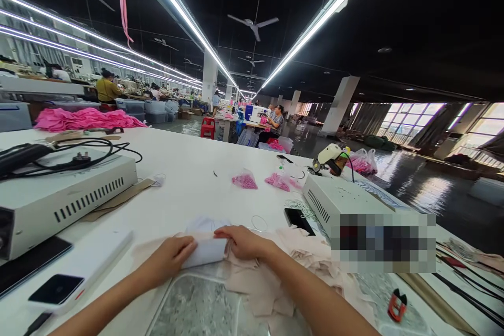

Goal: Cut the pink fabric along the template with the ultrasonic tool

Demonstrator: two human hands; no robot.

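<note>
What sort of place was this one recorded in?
Most likely a garment factory floor: both hands press a white fabric piece beside beige cut pieces, pink fabric is heaped on the long white table, and seated workers fill distant rows.

Garment factory floor: long white tabletop (189,168), pink fabric pile (84,118), bagged pink trims (244,181), seated workers (106,86) at sewing stations, strip lights (185,16), ceiling fans (254,23).

A pixelated block (384,241) hides the white machine's (338,199) front; both forearms are cut off below.
</note>
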